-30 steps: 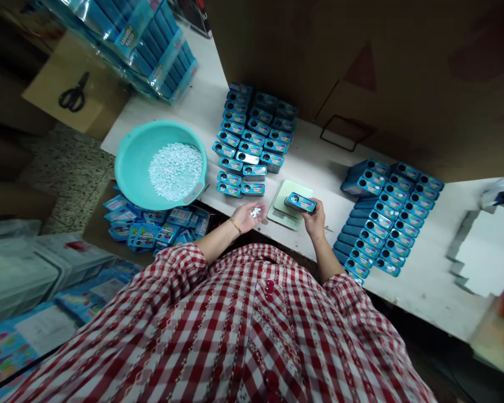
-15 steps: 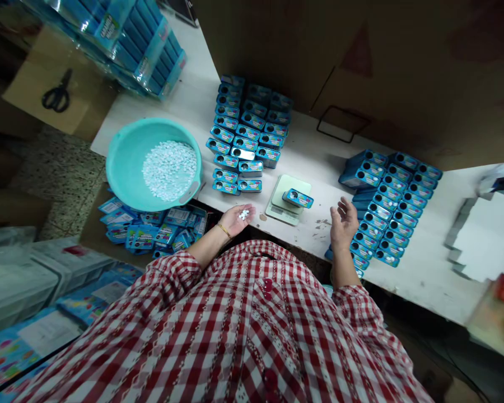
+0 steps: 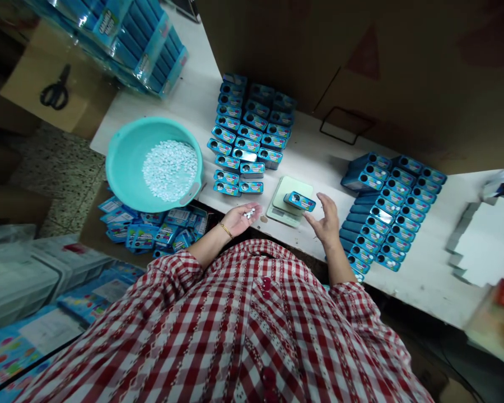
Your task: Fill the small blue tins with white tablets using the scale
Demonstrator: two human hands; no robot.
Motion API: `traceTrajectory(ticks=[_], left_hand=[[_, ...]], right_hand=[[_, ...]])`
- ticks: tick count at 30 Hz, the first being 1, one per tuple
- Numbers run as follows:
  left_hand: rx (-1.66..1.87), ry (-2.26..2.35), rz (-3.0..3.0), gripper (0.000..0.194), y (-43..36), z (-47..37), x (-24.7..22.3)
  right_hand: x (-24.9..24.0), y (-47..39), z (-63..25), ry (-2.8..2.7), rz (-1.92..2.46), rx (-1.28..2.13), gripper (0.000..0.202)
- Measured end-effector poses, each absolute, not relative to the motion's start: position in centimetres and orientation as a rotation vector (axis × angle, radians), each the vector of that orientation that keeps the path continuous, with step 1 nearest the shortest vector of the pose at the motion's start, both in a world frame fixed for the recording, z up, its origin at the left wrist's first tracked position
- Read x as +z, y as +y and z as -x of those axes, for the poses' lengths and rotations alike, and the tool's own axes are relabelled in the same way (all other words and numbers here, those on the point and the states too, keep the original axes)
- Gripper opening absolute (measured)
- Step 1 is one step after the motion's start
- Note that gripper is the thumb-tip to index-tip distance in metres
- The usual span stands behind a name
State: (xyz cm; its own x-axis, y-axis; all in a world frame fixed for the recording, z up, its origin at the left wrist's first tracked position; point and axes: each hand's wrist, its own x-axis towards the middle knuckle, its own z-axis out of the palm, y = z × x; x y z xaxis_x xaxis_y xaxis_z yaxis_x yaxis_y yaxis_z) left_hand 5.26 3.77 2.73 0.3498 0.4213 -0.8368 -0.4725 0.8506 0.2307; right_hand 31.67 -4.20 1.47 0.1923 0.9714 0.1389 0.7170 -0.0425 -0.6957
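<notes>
Several small white candies (image 3: 249,214) lie in the cupped palm of my left hand (image 3: 238,220), which faces up at the table's front edge. A small kitchen scale (image 3: 282,216) stands to its right, with one blue candy tin (image 3: 301,201) upright on top. My right hand (image 3: 326,223) is at the tin's right end, thumb and fingers apart on either side of it; no firm grip shows. Left of my left hand, a turquoise basin (image 3: 120,173) contains a heap of the same white candies.
Rows of blue tins (image 3: 250,132) stand behind the scale, and more tin rows (image 3: 380,218) are at the right. A big cardboard box (image 3: 277,50) walls off the back. Scissors (image 3: 55,92) lie on cardboard at the left. Blue packets (image 3: 151,232) fill a box below the basin.
My right hand has moved left from beside the right-hand tin rows to the tin on the scale. My left hand has shifted slightly right, still carrying the candies.
</notes>
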Motion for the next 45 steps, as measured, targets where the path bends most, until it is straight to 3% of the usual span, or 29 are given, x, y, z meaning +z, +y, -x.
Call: traceTrajectory(ticks=[7,12,17,22,28,32,39,45], left_hand=[[0.533,1.044,-0.021,0.024,4.0,-5.9,2.8],[0.587,1.018,-0.09,0.02,4.2,-7.9,3.9],[0.56,0.99,0.032,0.016,5.1,-9.4,3.5],[0.573,1.03,0.133,0.025,5.5,-9.9,1.9],[0.594,1.006,0.156,0.033,6.3,-11.8,1.8],[0.588,0.931,0.167,0.032,6.5,-12.7,1.7],[0.55,0.924,0.147,0.029,6.2,-12.8,1.2],[0.553,0.925,0.165,0.028,6.3,-13.0,1.6]], right_hand=[[2.0,-4.5,-31.2,-1.602,1.866,0.428,0.051],[3.0,-5.9,-28.8,-1.389,1.914,0.332,0.025],[0.6,-4.9,-29.0,-1.453,2.014,0.399,0.048],[-0.1,-2.9,-29.8,-1.526,1.896,0.615,0.033],[6.8,-2.1,-26.6,-2.193,1.843,0.255,0.04],[8.2,-2.2,-26.3,-2.375,1.928,0.054,0.038],[8.7,-3.3,-26.9,-2.312,1.952,0.065,0.042],[5.8,-3.6,-28.5,-1.997,1.93,0.328,0.038]])
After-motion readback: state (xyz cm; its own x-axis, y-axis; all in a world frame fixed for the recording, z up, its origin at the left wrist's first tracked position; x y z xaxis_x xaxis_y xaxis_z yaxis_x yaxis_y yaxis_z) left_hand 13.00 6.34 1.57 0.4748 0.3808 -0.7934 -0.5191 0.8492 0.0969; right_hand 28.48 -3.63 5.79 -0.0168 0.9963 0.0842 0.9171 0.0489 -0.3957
